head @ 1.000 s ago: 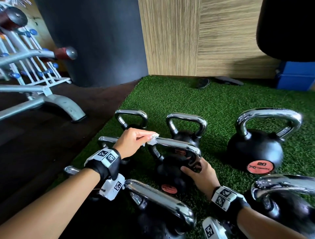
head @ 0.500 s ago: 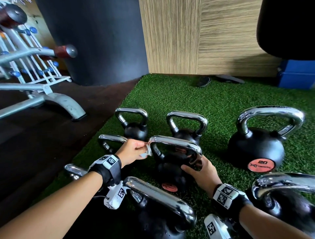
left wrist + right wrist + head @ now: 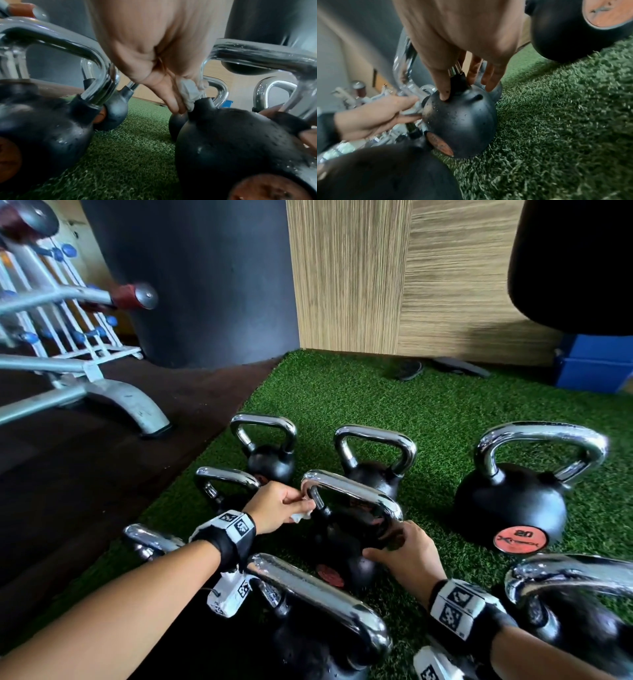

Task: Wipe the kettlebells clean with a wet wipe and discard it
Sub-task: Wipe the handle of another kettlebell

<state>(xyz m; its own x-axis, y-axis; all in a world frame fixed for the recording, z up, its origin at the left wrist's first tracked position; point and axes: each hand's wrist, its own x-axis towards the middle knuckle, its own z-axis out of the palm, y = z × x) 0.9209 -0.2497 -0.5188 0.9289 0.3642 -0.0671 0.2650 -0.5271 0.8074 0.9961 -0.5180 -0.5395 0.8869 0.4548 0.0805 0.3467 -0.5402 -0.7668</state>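
Note:
Several black kettlebells with chrome handles stand on green turf. My left hand (image 3: 284,508) pinches a white wet wipe (image 3: 301,516) around the left leg of the middle kettlebell's handle (image 3: 352,491). In the left wrist view the wipe (image 3: 190,93) sits low on that leg, where the chrome meets the black body (image 3: 236,142). My right hand (image 3: 404,553) grips the base of the handle's right leg, thumb and fingers on either side of it against the black ball (image 3: 462,121).
A larger kettlebell marked 20 (image 3: 513,501) stands to the right, two smaller ones (image 3: 270,460) behind, others close in front (image 3: 318,611) and at right (image 3: 575,604). A grey bench frame (image 3: 113,398) stands on dark floor at left. A blue box (image 3: 596,364) sits by the wood wall.
My left hand with the wipe has slid from the top bar of the handle leftward and down its left leg. The right hand has stayed on the kettlebell.

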